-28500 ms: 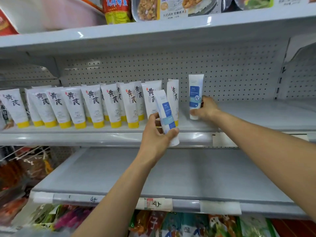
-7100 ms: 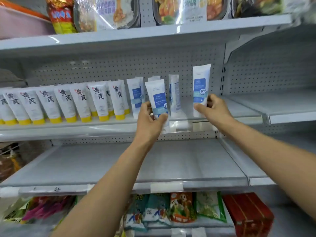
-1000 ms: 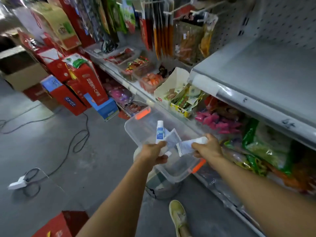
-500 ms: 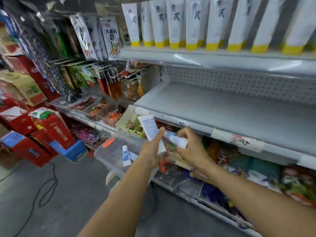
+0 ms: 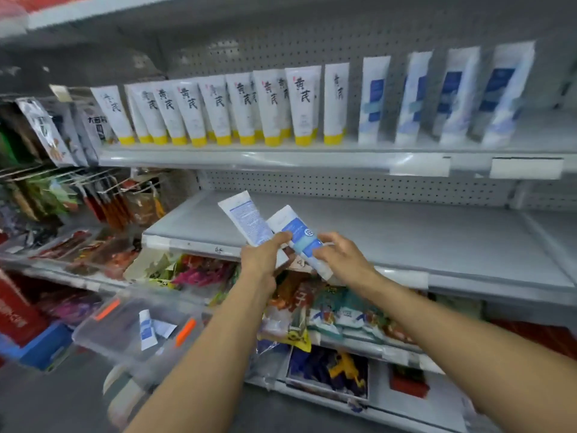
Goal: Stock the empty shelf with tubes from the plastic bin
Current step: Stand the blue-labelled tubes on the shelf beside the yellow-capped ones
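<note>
Both hands are held at the front edge of the empty grey metal shelf [image 5: 406,242], each with 1 tube. The left hand [image 5: 263,256] is closed round the lower end of a white plastic tube with fine blue print on its face [image 5: 246,218]. Thumb and fingers are curled about it, and the tube is tilted up and to the left, with its flat crimped end over the shelf. The right hand [image 5: 342,260] is wrapped on a white plastic tube with a blue label panel [image 5: 299,237], with the fingers laid across its lower half. This tube is likewise tilted up and left, and its cap end is seen below the palm. The 2 tubes are overlapped near the left thumb; whether they touch cannot be told through the blur. Neither tube is set down on a shelf

The clear plastic bin with orange latches [image 5: 103,332] is seen low on the left, well apart from the hands. 1 small white tube with a blue label [image 5: 146,329] is leaned inside it, and a pale flat item just beside it cannot be made out

On the grey upper shelf [image 5: 249,157], a row of white tubes with yellow caps and black characters [image 5: 218,110] is stood cap-down on the left. 4 white tubes with blue labels [image 5: 413,98] are stood to the right of them, spaced apart. Coloured snack packets [image 5: 327,314] are stacked on the shelf below the hands
</note>
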The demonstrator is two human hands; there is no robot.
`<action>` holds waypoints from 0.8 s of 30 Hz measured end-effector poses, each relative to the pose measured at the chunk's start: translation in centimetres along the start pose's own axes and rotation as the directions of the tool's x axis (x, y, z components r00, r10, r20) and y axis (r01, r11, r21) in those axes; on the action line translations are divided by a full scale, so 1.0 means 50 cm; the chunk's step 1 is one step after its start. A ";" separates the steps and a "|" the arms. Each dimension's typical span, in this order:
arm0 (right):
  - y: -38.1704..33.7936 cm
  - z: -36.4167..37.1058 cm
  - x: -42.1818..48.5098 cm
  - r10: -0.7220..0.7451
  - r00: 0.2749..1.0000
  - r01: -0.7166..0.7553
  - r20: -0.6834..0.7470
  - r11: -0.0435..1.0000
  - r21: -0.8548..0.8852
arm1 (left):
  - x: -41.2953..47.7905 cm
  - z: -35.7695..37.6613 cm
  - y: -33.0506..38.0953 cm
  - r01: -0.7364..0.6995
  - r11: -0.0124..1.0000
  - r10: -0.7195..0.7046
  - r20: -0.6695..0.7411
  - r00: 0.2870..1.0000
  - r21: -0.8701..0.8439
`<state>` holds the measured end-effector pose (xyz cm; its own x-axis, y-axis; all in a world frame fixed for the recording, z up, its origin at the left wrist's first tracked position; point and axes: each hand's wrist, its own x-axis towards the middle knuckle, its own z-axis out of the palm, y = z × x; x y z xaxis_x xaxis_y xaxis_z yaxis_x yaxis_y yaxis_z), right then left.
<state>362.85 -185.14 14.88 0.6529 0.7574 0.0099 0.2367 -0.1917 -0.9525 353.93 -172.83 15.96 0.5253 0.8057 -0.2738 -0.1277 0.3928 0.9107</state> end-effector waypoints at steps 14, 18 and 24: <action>-0.019 -0.543 -0.177 -0.193 0.960 0.210 -0.202 0.975 0.069 | -0.258 0.447 -0.047 -0.352 0.934 0.326 0.252 0.911 0.063; -0.053 -0.637 -0.170 -0.259 0.864 0.321 -0.432 0.944 0.078 | -0.282 0.534 -0.040 -0.374 0.923 0.325 0.331 0.886 0.095; -0.116 -0.743 -0.098 -0.286 0.745 0.274 -0.603 0.955 -0.115 | -0.250 0.590 -0.008 -0.573 0.791 0.444 0.442 0.779 0.215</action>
<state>385.00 -210.93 31.65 0.8522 0.2424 0.4637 0.4877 -0.0470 -0.8718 372.24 -196.14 28.16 0.7245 0.6061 0.3282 -0.2213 -0.2464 0.9436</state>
